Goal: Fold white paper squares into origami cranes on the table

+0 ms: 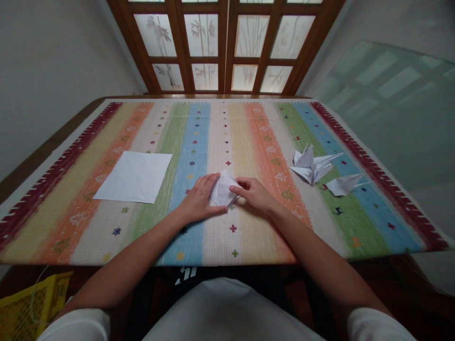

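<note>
Left hand (201,196) in the head view lies part open, palm down, its fingers together along the left upper edge of a small folded paper (222,188) and its thumb spread away along the near edge, so the paper is framed and steadied rather than pinched on that side. Right hand (258,195) is nearly closed at the fingertips: the thumb lies on top of the paper's right part, the index finger curls round behind it, and the paper's edge looks nipped between them. The folded paper rests on the striped tablecloth (220,246), right in front of the person's body; its lower layers are too small to read.

Good work here, I judge, asks that the left fingers bear down just firmly enough to stop the paper turning, while the right thumb lines up edge with edge before any crease is pressed. Thin layers like these probably slip if pushed from one side only, so light, even pressure against the flat table suits best, running from the middle outward to the corner.

Well off to the left lies a flat white sheet (135,177). To the right sit some folded paper birds (313,173), bunched together, with a single paper bird (343,184) just beside them, wings and points clear of both forearms
</note>
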Tool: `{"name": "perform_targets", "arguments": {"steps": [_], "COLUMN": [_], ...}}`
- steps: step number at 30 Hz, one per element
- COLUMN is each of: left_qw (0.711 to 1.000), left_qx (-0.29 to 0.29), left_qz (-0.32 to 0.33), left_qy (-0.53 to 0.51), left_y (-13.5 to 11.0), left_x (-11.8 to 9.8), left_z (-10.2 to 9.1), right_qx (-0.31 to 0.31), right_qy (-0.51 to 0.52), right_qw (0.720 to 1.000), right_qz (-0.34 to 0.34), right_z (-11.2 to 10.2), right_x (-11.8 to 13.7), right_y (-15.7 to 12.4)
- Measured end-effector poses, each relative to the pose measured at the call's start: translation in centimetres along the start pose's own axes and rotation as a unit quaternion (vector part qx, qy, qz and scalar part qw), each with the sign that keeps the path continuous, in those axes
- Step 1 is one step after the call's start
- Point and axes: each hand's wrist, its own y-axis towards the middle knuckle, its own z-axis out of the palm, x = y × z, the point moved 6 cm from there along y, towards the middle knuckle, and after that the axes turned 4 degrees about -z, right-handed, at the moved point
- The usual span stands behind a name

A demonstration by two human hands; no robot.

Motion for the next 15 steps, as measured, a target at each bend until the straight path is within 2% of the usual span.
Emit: {"name": "perform_targets", "arguments": {"steps": [4, 15], "left_qw": [1.0, 0.999], "left_qx": [0.011, 0.024], "left_qz": [-0.003, -0.011], "left_qy": [-0.004, -0.022], "left_y": [0.05, 0.09], "left_x": [0.11, 0.02], "left_z": [-0.17, -0.41], "right_qx": [0.039, 0.029], "right_qy": [-0.048, -0.046], "right_qw": [0.998, 0.998], "right_qz": [-0.021, -0.039], "right_z": [0.27, 0.75], "right_x": [0.26, -0.03], "right_y": [-0.11, 0.13]}}
